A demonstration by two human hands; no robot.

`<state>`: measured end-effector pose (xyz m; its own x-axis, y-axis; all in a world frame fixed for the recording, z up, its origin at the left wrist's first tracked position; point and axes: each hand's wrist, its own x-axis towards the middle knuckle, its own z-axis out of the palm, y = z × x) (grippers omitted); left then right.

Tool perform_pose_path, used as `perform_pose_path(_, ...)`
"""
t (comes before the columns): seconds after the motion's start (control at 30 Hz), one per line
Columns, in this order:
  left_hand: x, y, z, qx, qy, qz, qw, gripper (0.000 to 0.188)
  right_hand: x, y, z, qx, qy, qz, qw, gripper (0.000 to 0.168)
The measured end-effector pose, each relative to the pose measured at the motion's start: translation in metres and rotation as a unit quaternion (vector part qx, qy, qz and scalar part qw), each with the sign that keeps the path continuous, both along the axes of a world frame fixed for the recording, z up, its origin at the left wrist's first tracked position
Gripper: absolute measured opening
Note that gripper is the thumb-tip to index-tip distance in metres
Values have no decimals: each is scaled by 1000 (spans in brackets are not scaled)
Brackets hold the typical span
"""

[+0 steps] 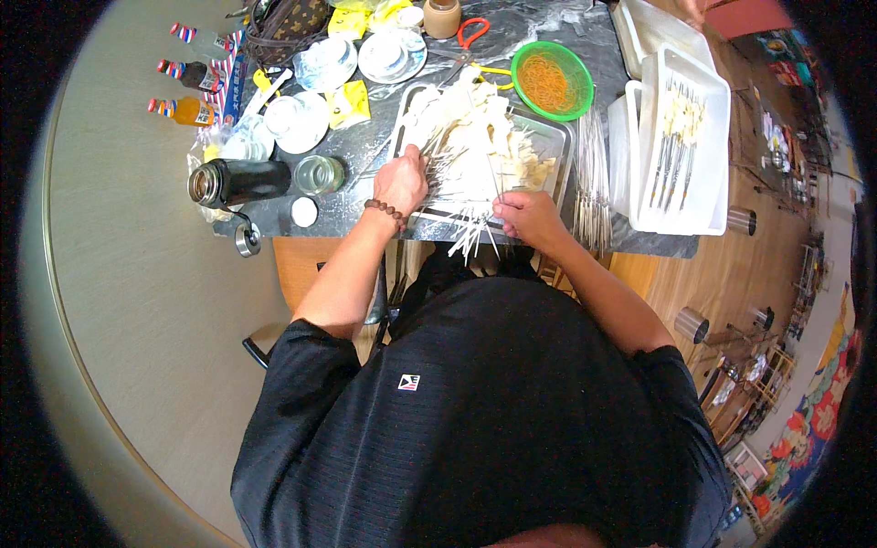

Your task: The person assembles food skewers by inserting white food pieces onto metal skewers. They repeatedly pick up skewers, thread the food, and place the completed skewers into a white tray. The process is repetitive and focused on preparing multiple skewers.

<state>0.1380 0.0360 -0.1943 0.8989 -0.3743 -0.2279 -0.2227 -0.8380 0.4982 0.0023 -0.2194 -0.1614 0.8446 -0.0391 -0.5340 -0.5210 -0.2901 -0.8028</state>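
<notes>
A metal tray [565, 147] stands before me, heaped with pale, flat food pieces [473, 123] and thin skewers. My right hand [531, 218], at its near right edge, pinches a thin skewer [495, 175] that points up over the heap. Curled at the tray's left side is my left hand [401, 183], wearing a beaded bracelet [387, 209]. Skewers lie around its fingers, but whether it grips any is hidden. White sticks [473, 233] jut over the near table edge between my hands.
Metal skewers [593, 185] lie right of the tray, beside white plastic bins [716, 157], one holding loaded skewers [678, 137]. A green basket [587, 103] holds rubber bands. Scissors [466, 48] lie behind. Leftward stand a glass [318, 176], an open flask [246, 181] and bottles [185, 111].
</notes>
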Motion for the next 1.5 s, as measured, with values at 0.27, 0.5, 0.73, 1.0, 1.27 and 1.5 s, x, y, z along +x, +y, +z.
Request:
perform_pose_path(0.27,-2,5,13,18,-14,24,999,25,6,5,-2,66,38,-51,996,26)
perform_pose_path(0.5,-4,17,-3,-58,-5,26,998,21,25,15,2,95,64,-77,990,20)
perform_pose_path(0.73,4,8,-1,-298,378,207,852,16,36,28,-21,178,74,-134,972,20)
perform_pose_path(1.0,-4,20,-22,-95,19,73,993,33,24,27,-23,163,87,-126,975,18)
perform_pose_path(1.27,-30,37,20,-145,9,94,985,36,21,19,-50,140,9,-80,987,19)
perform_pose_path(1.5,-55,39,30,-358,343,194,846,34,31,27,-39,193,116,-187,956,22)
